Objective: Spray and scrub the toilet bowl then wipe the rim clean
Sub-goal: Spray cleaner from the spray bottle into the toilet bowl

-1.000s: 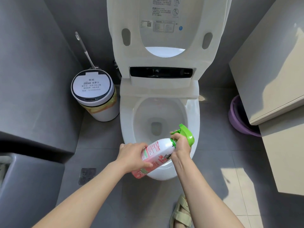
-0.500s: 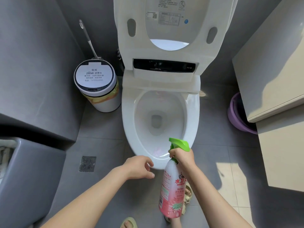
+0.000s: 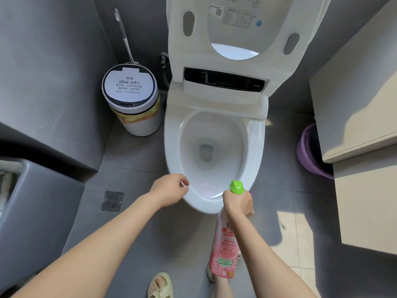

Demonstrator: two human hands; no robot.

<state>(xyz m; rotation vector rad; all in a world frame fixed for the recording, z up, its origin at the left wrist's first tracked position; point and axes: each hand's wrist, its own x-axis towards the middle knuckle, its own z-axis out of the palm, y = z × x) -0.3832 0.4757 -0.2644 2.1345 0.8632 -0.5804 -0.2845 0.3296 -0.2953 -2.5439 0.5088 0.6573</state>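
A white toilet stands ahead with its seat and lid [image 3: 234, 29] raised; its rim [image 3: 171, 147] is bare. Pink spray marks show inside the bowl [image 3: 193, 134] at the back wall and near the front. My right hand [image 3: 237, 203] grips the neck of a pink and white spray bottle [image 3: 224, 248] with a green trigger head [image 3: 236, 187], held upright just in front of the bowl's front right edge. My left hand [image 3: 169, 190] hovers by the front left rim, fingers loosely curled and holding nothing. A toilet brush handle [image 3: 125, 37] leans against the wall behind the bin.
A white lidded bin [image 3: 131, 100] stands left of the toilet. A purple basin [image 3: 309, 153] sits under a beige cabinet [image 3: 354, 93] on the right. A floor drain [image 3: 111, 201] is at lower left, a grey ledge [image 3: 43, 104] further left. A sandalled foot [image 3: 160, 286] shows below.
The left hand let go of the bottle. The right hand turned the bottle from lying sideways to upright and lowered it in front of the bowl. Pink spray marks now show in the bowl.
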